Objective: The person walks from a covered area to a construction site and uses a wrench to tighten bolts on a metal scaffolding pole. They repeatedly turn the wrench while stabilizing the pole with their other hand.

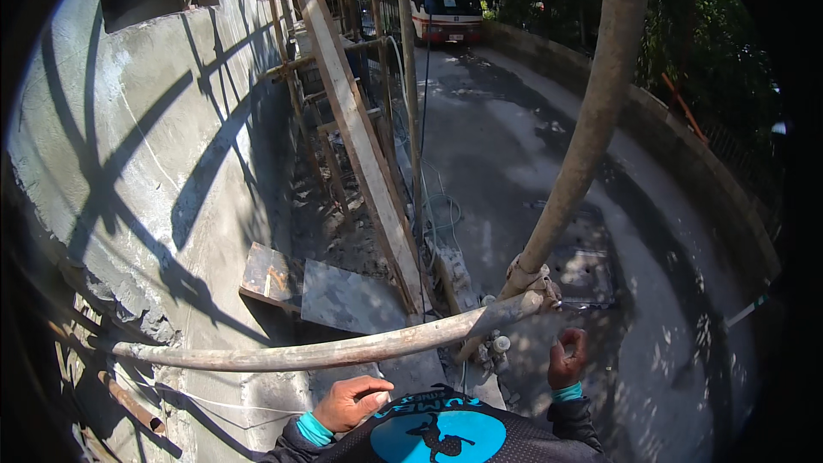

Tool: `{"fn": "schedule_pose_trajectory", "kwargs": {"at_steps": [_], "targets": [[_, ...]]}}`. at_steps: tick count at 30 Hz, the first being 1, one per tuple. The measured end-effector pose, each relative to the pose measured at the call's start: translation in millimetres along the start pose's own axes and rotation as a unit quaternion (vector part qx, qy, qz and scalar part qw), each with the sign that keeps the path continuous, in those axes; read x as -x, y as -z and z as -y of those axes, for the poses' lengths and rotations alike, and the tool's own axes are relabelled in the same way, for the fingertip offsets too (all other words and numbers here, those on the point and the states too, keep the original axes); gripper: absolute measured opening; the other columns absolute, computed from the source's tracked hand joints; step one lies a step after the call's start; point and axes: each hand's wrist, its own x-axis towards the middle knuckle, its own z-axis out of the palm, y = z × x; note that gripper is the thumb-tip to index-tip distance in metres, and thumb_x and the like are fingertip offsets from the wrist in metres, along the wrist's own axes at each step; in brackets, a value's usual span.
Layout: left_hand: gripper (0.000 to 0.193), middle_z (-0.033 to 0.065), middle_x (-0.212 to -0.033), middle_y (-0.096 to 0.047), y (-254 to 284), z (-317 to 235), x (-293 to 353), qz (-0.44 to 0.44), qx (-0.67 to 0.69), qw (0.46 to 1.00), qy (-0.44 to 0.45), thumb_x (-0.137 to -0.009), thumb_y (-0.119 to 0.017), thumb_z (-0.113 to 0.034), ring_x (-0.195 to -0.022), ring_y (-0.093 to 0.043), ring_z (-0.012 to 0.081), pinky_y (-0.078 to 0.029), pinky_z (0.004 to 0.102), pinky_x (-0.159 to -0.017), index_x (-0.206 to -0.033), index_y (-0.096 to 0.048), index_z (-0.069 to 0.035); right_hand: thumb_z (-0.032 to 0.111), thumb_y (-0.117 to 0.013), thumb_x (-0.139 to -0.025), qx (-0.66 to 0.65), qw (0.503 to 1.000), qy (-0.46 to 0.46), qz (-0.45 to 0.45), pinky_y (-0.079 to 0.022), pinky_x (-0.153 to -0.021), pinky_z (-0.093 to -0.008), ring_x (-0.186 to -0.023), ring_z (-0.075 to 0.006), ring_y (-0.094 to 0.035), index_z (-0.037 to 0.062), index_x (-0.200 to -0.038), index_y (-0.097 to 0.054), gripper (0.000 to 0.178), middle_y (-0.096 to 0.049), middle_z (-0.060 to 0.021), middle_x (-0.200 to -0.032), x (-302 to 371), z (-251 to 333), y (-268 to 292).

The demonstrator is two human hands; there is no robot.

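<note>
- Nearest me is the person's dark, fine-dotted shirt (531,441), its cloth printed with a smooth blue oval and a black figure.
- The left hand (353,401) sits just beside the shirt, thumb stretched out and fingers folded under; I can't tell whether anything is inside the curl. A stretchy turquoise cuff rings the wrist.
- The right hand (567,360) is raised apart from the shirt, fingers bent round toward the thumb in a loose hook; whether it pinches something small I can't tell.
- Just beyond both hands runs the crosswise pole (343,355), a round tube, scuffed and blotched pale grey and rust-brown. Its right end lies near the right hand.
- There, a knobbly clamp (525,279) sits where it meets the thick slanting pole (583,146), mottled and dull. More lumpy fittings (493,347) hang below.
- Past the crosswise pole lies a flat grey panel (351,296), stained and straight-edged, beside a smaller board (270,273) with scraped orange-brown marks.
- A long, rough plank (356,129) leans up among thin scaffold poles.
- At left rises the plaster wall (129,120), gritty, crumbling along its lower edge and crossed by curved shadows.
- Farther off, the grey road (514,103) bends toward a boxy, pale bus (447,9).
</note>
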Motion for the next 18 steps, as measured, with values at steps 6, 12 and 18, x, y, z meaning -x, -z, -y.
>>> {"fn": "schedule_pose_trajectory", "kwargs": {"at_steps": [6, 12, 18], "targets": [[0.053, 0.0236, -0.135, -0.07, -20.6, 155.0, 19.2, 0.229, -0.101, 0.956, 0.156, -0.108, -0.052, -0.048, -0.124, -0.066, 0.0409, -0.05, 0.0408, -0.107, -0.138, -0.068, -0.007, 0.023, -0.062, -0.105, -0.114, 0.739, -0.079, 0.659, -0.054, -0.1, -0.0405, -0.112, -0.0303, -0.072, 0.0011, -0.134, -0.069, 0.037, -0.075, -0.0193, -0.124, 85.5, -49.7, -25.5], [0.038, 0.015, -0.125, -0.076, -14.2, 138.4, 7.1, 0.313, -0.062, 0.935, 0.155, -0.105, -0.065, -0.033, -0.114, -0.07, 0.0263, -0.051, 0.0377, -0.101, -0.131, -0.072, -0.006, 0.02, -0.063, -0.103, -0.026, 0.68, -0.006, 0.733, -0.054, -0.1, -0.0426, -0.113, -0.0307, -0.071, 0.0012, -0.13, -0.071, 0.034, -0.074, -0.0214, -0.124, 69.3, -57.9, -38.6], [0.033, 0.0169, -0.113, -0.077, -28.4, 132.6, 10.0, 0.247, -0.167, 0.951, 0.084, -0.101, -0.066, -0.029, -0.103, -0.073, 0.0325, -0.054, 0.04, -0.092, -0.127, -0.073, -0.01, 0.019, -0.062, -0.102, -0.02, 0.682, 0.081, 0.727, -0.055, -0.093, -0.0425, -0.101, -0.0299, -0.073, 0.0009, -0.125, -0.072, 0.031, -0.076, -0.0208, -0.113, 71.5, -47.6, -55.2]]}}
